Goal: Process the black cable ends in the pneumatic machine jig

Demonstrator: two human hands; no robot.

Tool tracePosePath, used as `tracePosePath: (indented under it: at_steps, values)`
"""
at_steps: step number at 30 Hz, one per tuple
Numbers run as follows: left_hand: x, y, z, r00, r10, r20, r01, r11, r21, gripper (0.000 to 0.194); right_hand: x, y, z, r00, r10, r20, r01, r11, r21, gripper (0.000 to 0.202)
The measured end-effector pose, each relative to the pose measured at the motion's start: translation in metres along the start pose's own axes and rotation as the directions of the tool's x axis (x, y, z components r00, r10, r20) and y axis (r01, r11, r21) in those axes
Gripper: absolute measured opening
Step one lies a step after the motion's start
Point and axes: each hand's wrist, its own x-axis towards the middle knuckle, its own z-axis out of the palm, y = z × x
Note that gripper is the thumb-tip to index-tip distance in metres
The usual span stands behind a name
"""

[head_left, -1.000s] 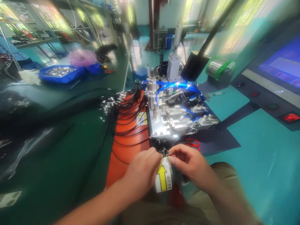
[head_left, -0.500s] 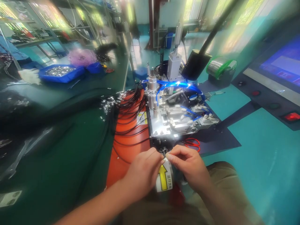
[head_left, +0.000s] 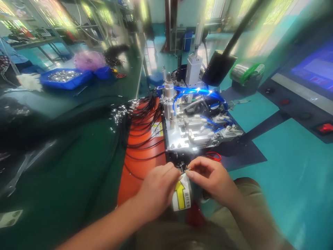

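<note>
My left hand (head_left: 159, 187) is closed in a pinch at the front of the metal machine (head_left: 179, 140); what lies between its fingers is hidden. Right beside it, my right hand (head_left: 214, 180) pinches a thin wire (head_left: 188, 169), whose fine ends poke out past the fingertips. Both sets of fingertips nearly meet above a white label with a yellow arrow (head_left: 180, 197). Black cables (head_left: 145, 146) lie across the orange surface (head_left: 145, 165) to the left of the machine, with shiny metal ends (head_left: 122, 113) bunched at their far side.
A black-headed lamp or nozzle on an arm (head_left: 220, 67) hangs over the machine. Behind it stands a green-rimmed wire spool (head_left: 246, 73). A control panel with a screen (head_left: 312, 74) is at right. Blue trays (head_left: 65, 81), a white glove (head_left: 30, 81) and a wrench (head_left: 23, 166) lie left.
My right hand has shifted slightly, and the fine wire ends show more clearly at its fingertips. Both hands stay pinched at the same spot. The view has moved a little.
</note>
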Motion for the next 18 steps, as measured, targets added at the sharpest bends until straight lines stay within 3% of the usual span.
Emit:
tracePosePath:
  at_steps: [7,13,18]
  values:
    - [-0.001,-0.001,0.002,1.0,0.007,-0.002,-0.007,1.0,-0.023,0.027,0.002,0.0,0.001,1.0,-0.013,0.016,0.014,0.998,-0.06,0.01]
    - [-0.001,0.0,0.002,0.999,-0.035,-0.024,0.033,0.996,-0.087,0.023,0.002,0.006,0.007,0.992,-0.11,-0.064,0.114,0.991,0.067,0.012]
    - [0.0,0.0,0.002,0.998,-0.039,-0.044,0.032,0.989,-0.142,0.022,0.004,0.015,0.02,0.982,-0.102,-0.157,0.132,0.972,0.195,0.013]
